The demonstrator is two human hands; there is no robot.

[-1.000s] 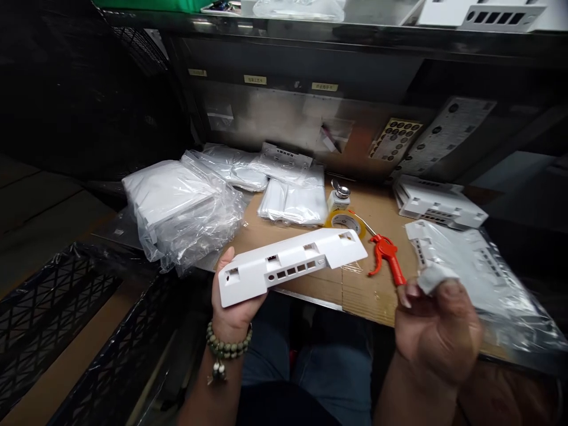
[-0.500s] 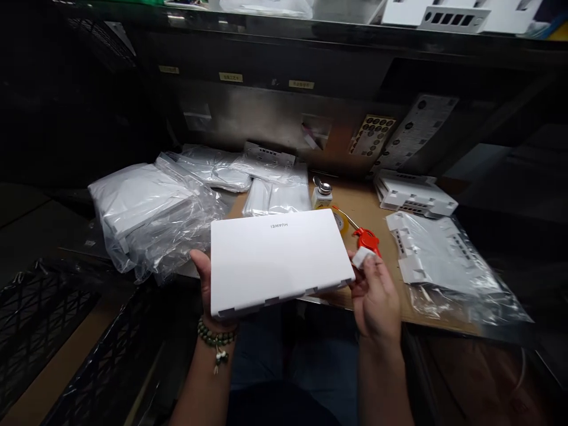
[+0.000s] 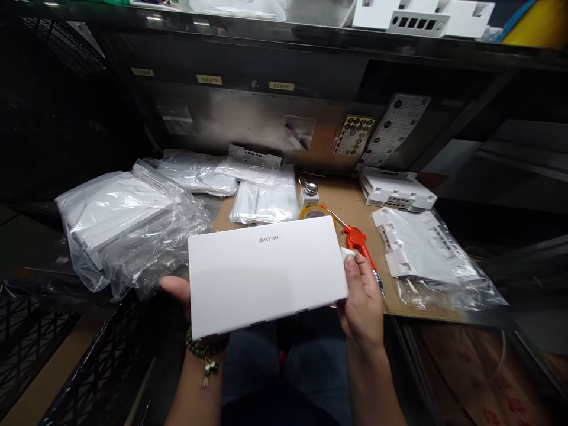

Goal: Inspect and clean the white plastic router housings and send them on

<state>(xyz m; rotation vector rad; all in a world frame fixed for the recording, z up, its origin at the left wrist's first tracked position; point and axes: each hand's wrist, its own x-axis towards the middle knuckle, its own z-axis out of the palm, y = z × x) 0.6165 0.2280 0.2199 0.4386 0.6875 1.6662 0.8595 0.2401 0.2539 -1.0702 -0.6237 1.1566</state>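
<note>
A white plastic router cover [image 3: 266,275], marked HUAWEI upside down from my side, is held over the table's front edge with its broad face up. My left hand [image 3: 180,290] bears it at the left end, thumb sticking out and the other fingers hidden beneath. At the right end my right hand [image 3: 361,293] pinches a small folded white wipe [image 3: 348,253] against the cover's edge. A red air blow gun [image 3: 355,236] lies just behind that hand. Beyond the cover stand a white pump bottle [image 3: 309,195] and a yellow tape roll [image 3: 316,212].
Bagged white parts [image 3: 119,207] pile up at the left. More bagged pieces [image 3: 266,195] lie at the back. On the right are stacked white housings [image 3: 397,189] and a bagged housing [image 3: 421,242]. A shelf [image 3: 310,35] crosses above; black crates [image 3: 66,337] stand lower left.
The cover has come nearer and tilted, so its slotted front edge shows less. My right hand has brought the wipe against its right edge. The view has turned slightly right.
</note>
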